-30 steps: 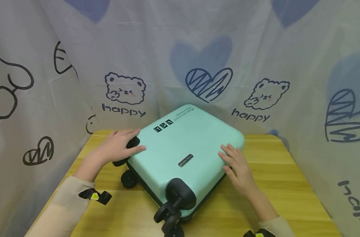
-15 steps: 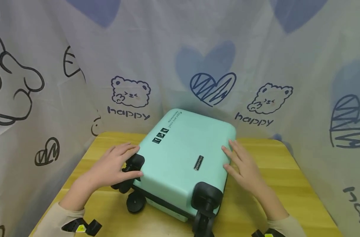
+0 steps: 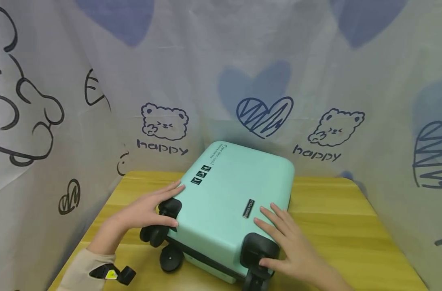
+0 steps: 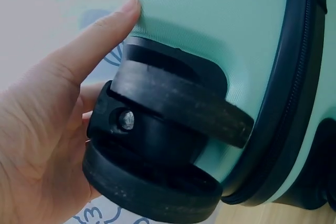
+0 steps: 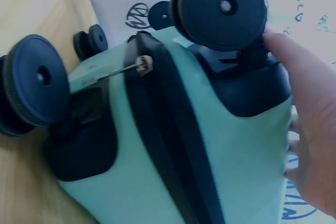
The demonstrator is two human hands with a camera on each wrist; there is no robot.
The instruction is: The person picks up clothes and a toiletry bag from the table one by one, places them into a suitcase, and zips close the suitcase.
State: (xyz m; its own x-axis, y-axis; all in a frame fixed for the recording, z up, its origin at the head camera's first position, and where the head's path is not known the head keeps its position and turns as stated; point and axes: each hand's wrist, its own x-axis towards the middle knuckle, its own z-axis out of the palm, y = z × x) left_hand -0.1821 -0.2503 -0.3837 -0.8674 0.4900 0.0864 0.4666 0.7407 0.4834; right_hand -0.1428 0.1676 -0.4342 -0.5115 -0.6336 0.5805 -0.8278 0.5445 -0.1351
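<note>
A mint-green hard-shell suitcase point(image 3: 228, 194) lies flat on the wooden table, wheel end towards me. A dark name badge point(image 3: 248, 208) and black square prints point(image 3: 201, 174) mark its upper face. My left hand point(image 3: 144, 210) spreads its thumb and fingers around the black wheel corner on the left, touching the shell; in the left wrist view the twin caster wheel point(image 4: 157, 135) sits beside the palm. My right hand point(image 3: 293, 246) rests straight, spread fingers on the near right corner. Its thumb is by the other upper caster point(image 5: 226, 11). The shell hides some right-hand fingertips in the right wrist view.
A zipper seam point(image 5: 168, 129) with a metal pull point(image 5: 142, 65) runs around the suitcase's side. Lower wheels point(image 3: 171, 258) stand near the tabletop point(image 3: 333, 226). A pale curtain with hearts and bears point(image 3: 206, 81) hangs behind the table and along both sides.
The suitcase has turned on the table, its near wheel corner swinging to the right. My right hand has slid from the right side edge to that corner; my left hand stays at the left corner.
</note>
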